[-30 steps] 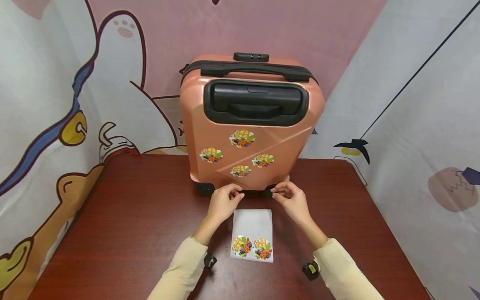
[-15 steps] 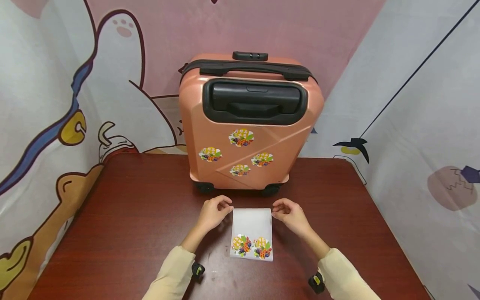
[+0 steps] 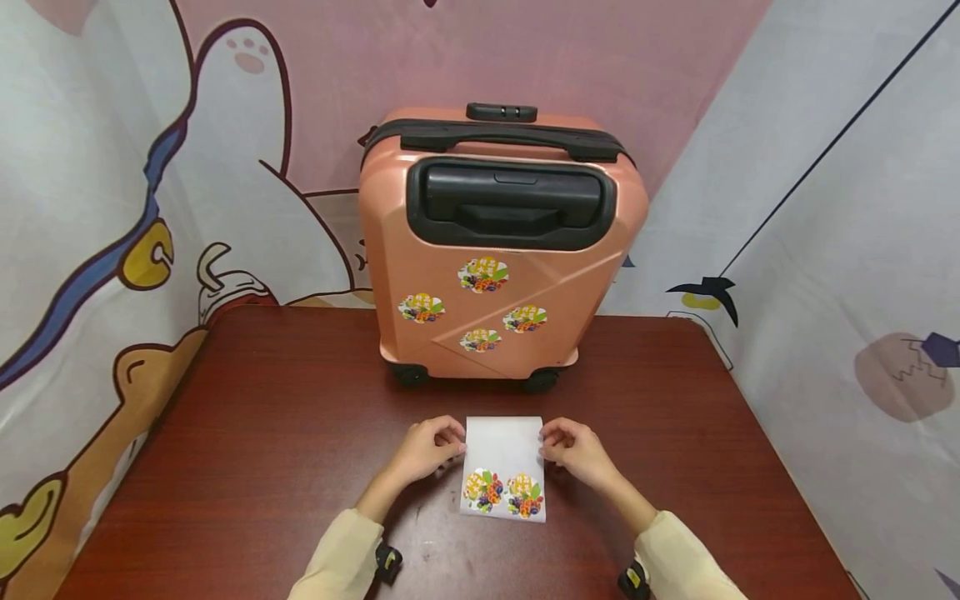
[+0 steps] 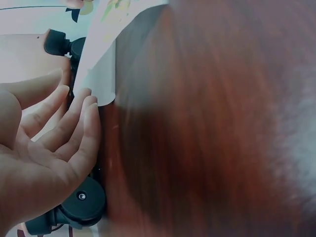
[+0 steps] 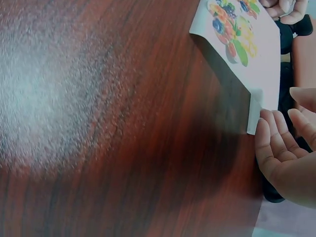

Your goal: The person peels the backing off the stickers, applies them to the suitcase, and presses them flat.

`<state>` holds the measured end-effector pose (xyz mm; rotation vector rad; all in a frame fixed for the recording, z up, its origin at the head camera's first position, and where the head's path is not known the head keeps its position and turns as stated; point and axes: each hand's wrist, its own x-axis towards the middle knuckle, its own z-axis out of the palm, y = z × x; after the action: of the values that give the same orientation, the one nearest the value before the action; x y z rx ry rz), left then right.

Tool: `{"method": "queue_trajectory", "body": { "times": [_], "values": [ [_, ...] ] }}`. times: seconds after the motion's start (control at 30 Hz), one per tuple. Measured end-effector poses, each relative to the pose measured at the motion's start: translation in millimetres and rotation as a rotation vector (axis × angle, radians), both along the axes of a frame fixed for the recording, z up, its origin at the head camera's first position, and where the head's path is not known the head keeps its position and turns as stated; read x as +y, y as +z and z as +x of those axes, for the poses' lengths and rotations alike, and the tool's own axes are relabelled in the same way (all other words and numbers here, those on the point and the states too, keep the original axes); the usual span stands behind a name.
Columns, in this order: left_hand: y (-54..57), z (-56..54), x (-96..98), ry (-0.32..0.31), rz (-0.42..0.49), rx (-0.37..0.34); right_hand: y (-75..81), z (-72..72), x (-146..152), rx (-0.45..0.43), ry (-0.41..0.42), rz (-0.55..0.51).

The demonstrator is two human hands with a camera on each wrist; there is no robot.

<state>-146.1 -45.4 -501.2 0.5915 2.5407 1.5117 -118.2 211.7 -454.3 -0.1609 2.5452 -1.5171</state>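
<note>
A white sticker sheet (image 3: pixel 504 442) lies on the table with two round fruit stickers (image 3: pixel 525 496) near its front edge. Beside its left edge is my left hand (image 3: pixel 424 450), fingertips at the paper and thumb held apart from the fingers in the left wrist view. My right hand (image 3: pixel 579 455) is at the opposite edge; in the right wrist view its fingertips meet a folded-down flap of the sheet (image 5: pixel 266 84), the thumb clear of it. Behind stands a pink suitcase (image 3: pixel 386 242) bearing several matching fruit stickers (image 3: pixel 483 275) on its front.
The suitcase stands upright at the back of the dark red wooden table (image 3: pixel 285 433), on black wheels (image 3: pixel 542 381). A black handle (image 3: pixel 513 204) is recessed in its upper front. A printed cloth (image 3: pixel 810 250) hangs around the table.
Both hands have drawn back from the suitcase's base toward me and come down along the two sides of the sticker sheet. The sheet and the suitcase stay in place.
</note>
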Motion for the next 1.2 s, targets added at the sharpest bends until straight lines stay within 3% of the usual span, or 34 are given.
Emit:
{"method": "queue_trajectory", "body": {
  "times": [0.23, 0.47, 0.67, 0.83, 1.2],
  "values": [
    [-6.6, 6.9, 3.6, -0.058, 0.006, -0.017, -3.3, 1.5, -3.8, 0.008, -0.007, 0.012],
    [-10.9, 12.8, 8.5, -0.081, 0.008, -0.072, -30.1, -5.5, -1.7, 0.028, -0.009, 0.003],
    [-13.7, 15.9, 10.3, -0.075, 0.027, -0.108, -37.3, -6.7, -3.3, 0.066, -0.058, 0.029],
    [-16.4, 17.2, 10.1, -0.067, 0.030, -0.101, -39.3, -4.2, 1.1, 0.012, -0.130, 0.075],
    [-16.7, 19.4, 11.8, -0.055, -0.019, -0.076, -44.7, 3.5, 5.3, -0.101, -0.035, -0.006]
  ]
}}
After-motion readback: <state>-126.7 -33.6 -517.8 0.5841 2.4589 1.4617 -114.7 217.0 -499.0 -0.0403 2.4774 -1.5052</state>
